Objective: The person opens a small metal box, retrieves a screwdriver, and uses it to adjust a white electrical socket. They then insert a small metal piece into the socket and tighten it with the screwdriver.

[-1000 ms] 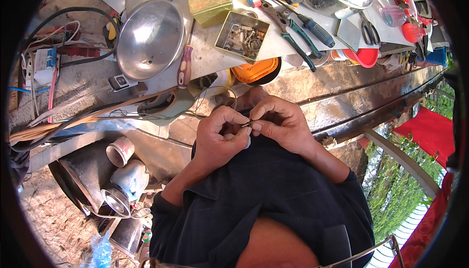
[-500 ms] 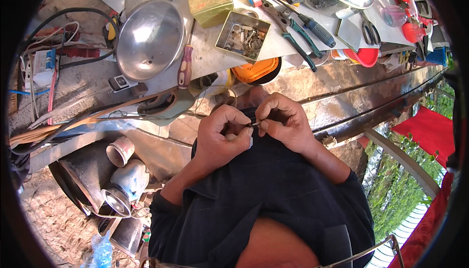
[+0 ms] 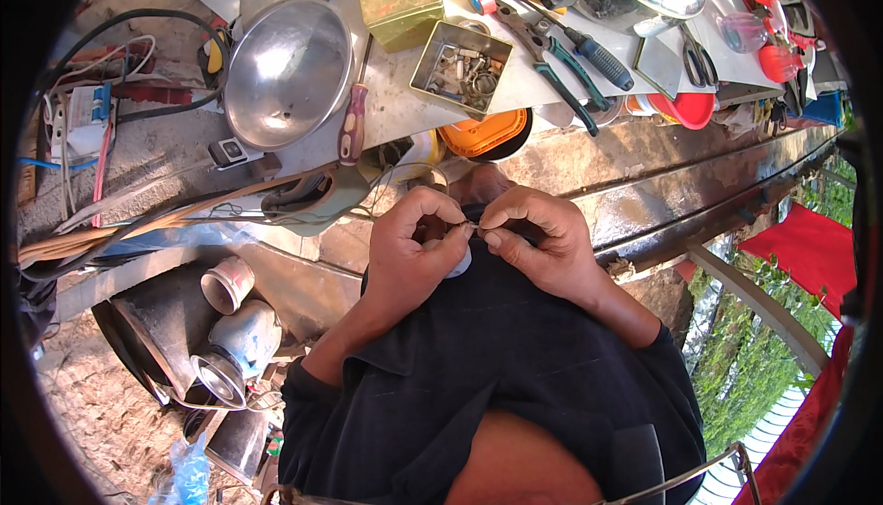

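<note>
Both my hands meet in front of my dark shirt, fingertips almost touching. My left hand is closed in a pinch, thumb against forefinger. Opposite it, my right hand pinches as well. Between the fingertips shows a tiny, thin piece, too small to name. A pale, rounded thing peeks out below my left thumb, mostly hidden by that hand. Beyond the hands, on the table, stands an open square tin of small metal parts. A screwdriver with a purplish handle lies left of the tin.
A metal bowl and a gold box sit on the table. Green-handled pliers, a blue-handled tool and scissors lie to the right. Buckets stand under its edge. Metal pots are on the ground at left.
My fingertips have drawn slightly closer around the tiny piece. The pale rounded thing under my left hand shows more now. The table items shift slightly right in the view.
</note>
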Available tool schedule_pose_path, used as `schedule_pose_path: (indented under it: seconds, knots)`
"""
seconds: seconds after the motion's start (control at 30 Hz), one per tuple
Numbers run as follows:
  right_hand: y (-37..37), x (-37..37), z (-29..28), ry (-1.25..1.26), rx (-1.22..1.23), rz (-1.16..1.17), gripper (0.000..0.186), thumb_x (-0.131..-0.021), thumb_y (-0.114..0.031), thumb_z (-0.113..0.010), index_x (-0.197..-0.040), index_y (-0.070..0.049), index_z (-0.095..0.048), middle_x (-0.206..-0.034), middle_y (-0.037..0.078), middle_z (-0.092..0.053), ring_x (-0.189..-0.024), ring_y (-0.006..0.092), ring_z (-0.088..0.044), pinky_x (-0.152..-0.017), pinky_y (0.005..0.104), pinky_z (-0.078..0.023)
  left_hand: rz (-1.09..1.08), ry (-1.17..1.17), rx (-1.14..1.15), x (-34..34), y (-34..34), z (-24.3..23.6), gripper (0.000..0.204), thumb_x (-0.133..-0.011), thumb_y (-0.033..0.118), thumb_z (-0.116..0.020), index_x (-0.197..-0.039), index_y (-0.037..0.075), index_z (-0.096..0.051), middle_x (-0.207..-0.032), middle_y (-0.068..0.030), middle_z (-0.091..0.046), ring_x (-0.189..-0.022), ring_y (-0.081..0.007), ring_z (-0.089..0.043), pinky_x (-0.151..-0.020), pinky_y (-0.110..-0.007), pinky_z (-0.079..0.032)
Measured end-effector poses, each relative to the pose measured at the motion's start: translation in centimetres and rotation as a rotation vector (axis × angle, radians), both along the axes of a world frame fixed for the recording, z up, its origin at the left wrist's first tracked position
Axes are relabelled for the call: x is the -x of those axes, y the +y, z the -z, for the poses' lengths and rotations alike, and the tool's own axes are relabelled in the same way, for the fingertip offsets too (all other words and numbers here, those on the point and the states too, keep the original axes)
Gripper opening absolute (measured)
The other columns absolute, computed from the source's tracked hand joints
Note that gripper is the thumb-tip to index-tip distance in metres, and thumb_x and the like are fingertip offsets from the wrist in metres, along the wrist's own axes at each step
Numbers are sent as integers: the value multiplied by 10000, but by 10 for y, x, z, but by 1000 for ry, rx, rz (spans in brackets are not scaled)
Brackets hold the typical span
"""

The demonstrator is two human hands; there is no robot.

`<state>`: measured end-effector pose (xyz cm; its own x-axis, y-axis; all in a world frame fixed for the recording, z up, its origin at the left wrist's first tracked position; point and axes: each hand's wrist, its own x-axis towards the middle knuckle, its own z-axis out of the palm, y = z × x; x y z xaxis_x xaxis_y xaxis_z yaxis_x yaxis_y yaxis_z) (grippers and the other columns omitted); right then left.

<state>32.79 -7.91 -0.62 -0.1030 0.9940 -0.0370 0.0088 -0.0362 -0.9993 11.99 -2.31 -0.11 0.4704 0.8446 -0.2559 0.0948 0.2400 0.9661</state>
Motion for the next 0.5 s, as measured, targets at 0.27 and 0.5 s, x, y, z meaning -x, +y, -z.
schedule_pose_path:
  seconds: [0.27, 0.5]
  knots:
    - [3, 2, 0, -207, -136, 62, 165, -882, 82, -759, -1013, -10, -716, -976, 100, -736, -884, 199, -729, -770, 311, -574, -59, -125, 88, -3, -4, 4, 137, -925, -41, -716, -1008, 25, -630, -1066, -67, -725, -827, -35, -639, -677, -200, -504]
    - [1, 2, -2, -230, -203, 85, 188, -853, 70, -782, -1005, -25, -725, -978, 112, -746, -907, 249, -740, -786, 340, -578, -42, -214, 125, 4, -5, 9, 173, -959, -44, -700, -1118, 0, -650, -1116, -108, -745, -883, -68, -678, -746, -227, -555]
